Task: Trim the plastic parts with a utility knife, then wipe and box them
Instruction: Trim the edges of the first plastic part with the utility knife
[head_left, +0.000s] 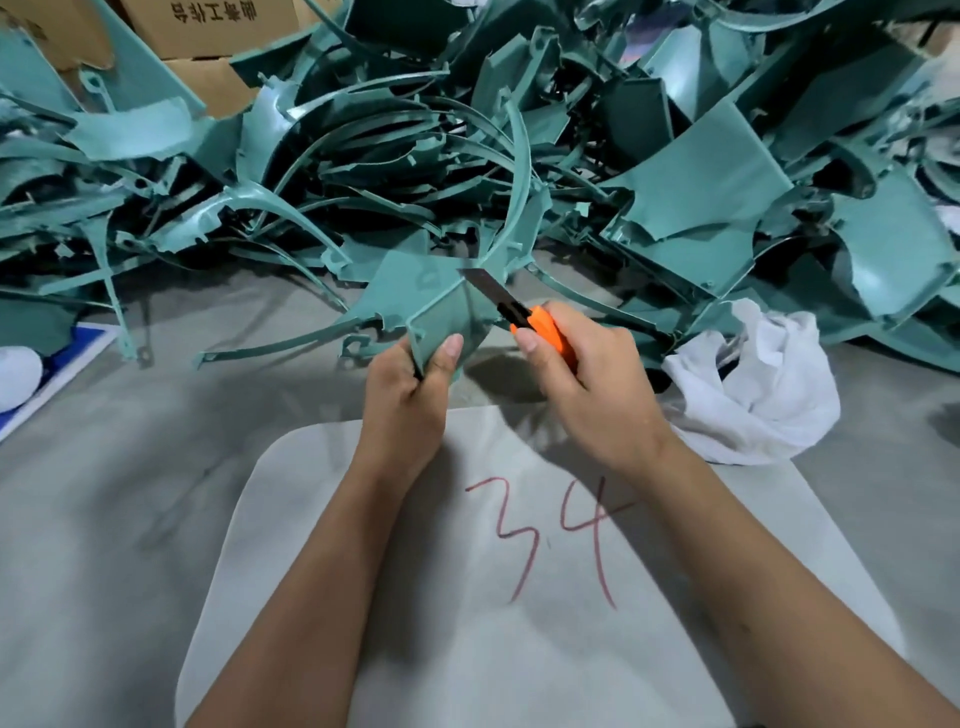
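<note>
A pale board marked "34" in red lies on the grey floor, a blue-edged sheet far left.

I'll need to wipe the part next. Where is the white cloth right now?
The white cloth lies crumpled on the grey surface, right of the right hand, against the teal pile's edge.

Teal plastic part held upright; orange utility knife blade against edge.
</note>
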